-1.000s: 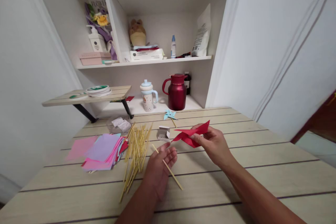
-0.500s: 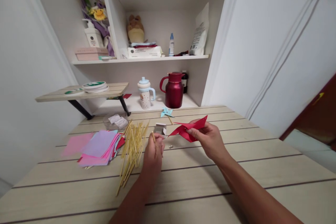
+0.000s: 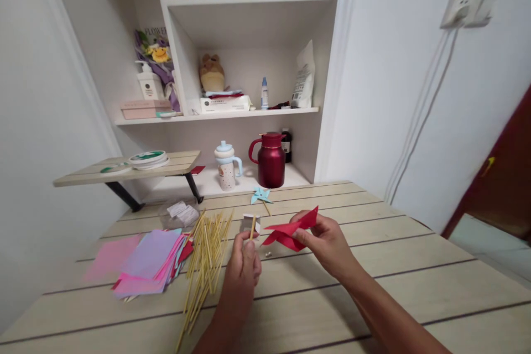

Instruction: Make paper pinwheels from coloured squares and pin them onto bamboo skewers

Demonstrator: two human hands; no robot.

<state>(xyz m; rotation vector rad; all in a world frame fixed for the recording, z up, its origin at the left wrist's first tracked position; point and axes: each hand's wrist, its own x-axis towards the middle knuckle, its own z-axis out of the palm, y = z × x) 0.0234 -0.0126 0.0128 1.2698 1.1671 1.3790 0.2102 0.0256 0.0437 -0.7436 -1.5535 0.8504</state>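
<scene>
A pale wooden plank table (image 3: 373, 265) is filling the corner of a white-walled room, running up to white built-in shelves (image 3: 244, 113) at the back. A dark red insulated jug (image 3: 269, 159) is standing in the bottom niche, far beyond both hands. The left hand (image 3: 244, 265) is hovering over the table, fingers pressed together and pinching a thin wooden stick (image 3: 253, 227) that is poking upright out of its fingertips. Just to its left, a loose bundle of wooden sticks (image 3: 205, 254) is lying on the planks, and further left a fanned stack of pink and purple paper squares (image 3: 149, 257). The right hand (image 3: 327, 243) is pinching a folded red paper pinwheel (image 3: 290, 229), holding it just right of the stick's tip, not quite touching it.
</scene>
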